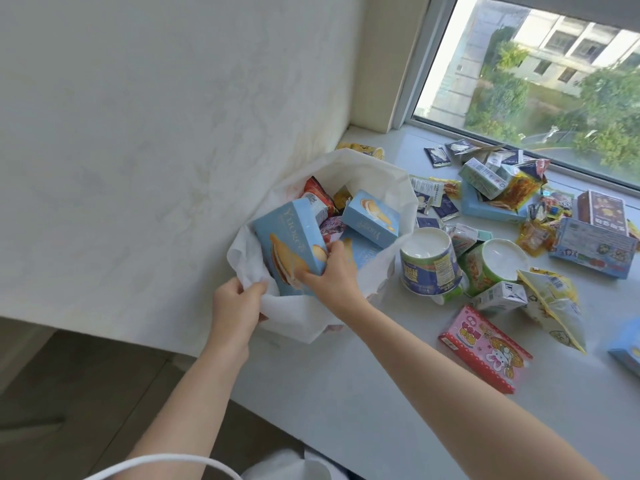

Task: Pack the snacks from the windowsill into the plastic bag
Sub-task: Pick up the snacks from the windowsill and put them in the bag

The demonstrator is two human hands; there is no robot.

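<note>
- While your left hand (239, 303) pinches the near rim of the white plastic bag (381, 178) between thumb and fingers, your right hand (334, 271) grips one light blue box (287, 244) at its lower corner, with the fingers curled around it.
- The bag stands open at the left end of the windowsill (329, 393), against the wall (173, 133). The held box is tilted inside its mouth.
- You can count three light blue boxes in the bag: the held one, a second blue box (370, 218) lying behind it, and a third blue box (367, 252) partly hidden under that one. One red packet (317, 195) shows at the back.
- The held box is pale blue, with a picture of a cream-filled sandwich biscuit and white lettering along its side.
- Right of the bag, two round cups (427, 261) lie on their sides, next to each other. One pink packet (485, 344) lies nearer to you.
- A heap of small packets and cartons (502, 188) lies near the window (536, 81), too mixed to count exactly.
</note>
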